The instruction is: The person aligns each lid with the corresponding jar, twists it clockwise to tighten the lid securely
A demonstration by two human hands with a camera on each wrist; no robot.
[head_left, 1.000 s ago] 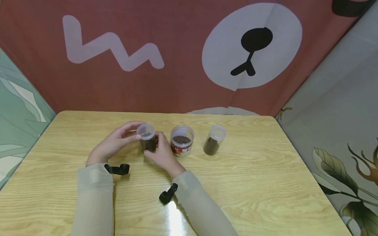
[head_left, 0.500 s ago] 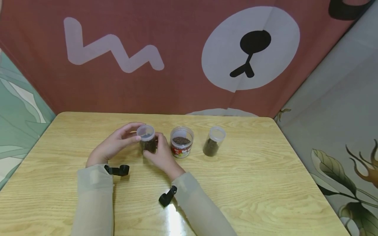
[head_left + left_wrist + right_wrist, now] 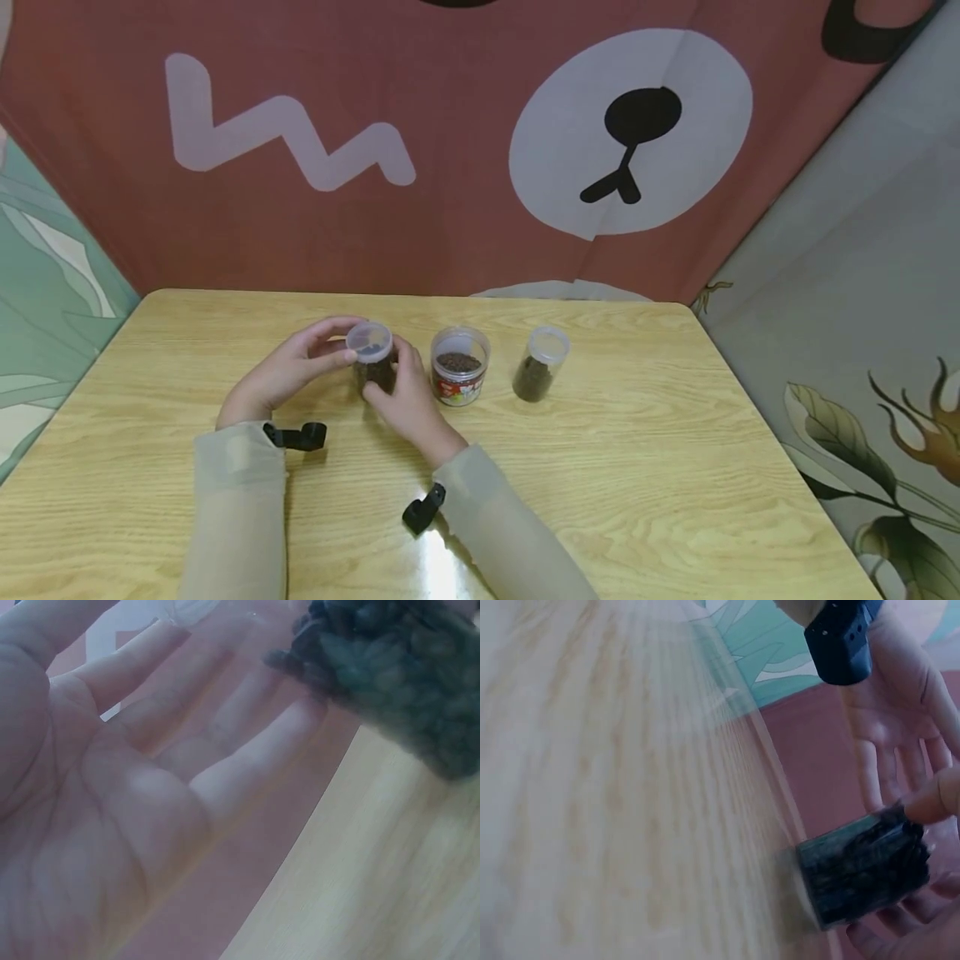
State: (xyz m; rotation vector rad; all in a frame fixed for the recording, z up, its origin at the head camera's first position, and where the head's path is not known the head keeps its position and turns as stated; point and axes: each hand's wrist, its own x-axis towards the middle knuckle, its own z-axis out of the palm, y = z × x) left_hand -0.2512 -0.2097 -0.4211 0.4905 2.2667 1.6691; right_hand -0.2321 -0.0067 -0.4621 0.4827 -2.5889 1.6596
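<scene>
A clear jar (image 3: 373,375) holding dark, seed-like pieces stands left of the middle, near the back of the table (image 3: 637,483). My right hand (image 3: 408,400) grips its body, thumb on the near side and fingers round the right. At the top, my left hand (image 3: 288,371) pinches the translucent lid (image 3: 369,340) between thumb and fingers. In the left wrist view the left fingers (image 3: 255,765) reach towards the jar's upper end. The right wrist view shows the jar's dark contents (image 3: 870,866) with the right thumb (image 3: 934,799) across it.
Just right of the right hand stands an uncapped tub (image 3: 459,387) with a red label and brown bits inside. Further right is a second lidded clear jar (image 3: 536,375), part filled with dark pieces. A red printed cloth (image 3: 450,242) hangs behind the table's back edge.
The head view has tilted up slightly, so everything sits a little lower in it. Both hands keep their hold on the jar and lid, with no clear shift.
</scene>
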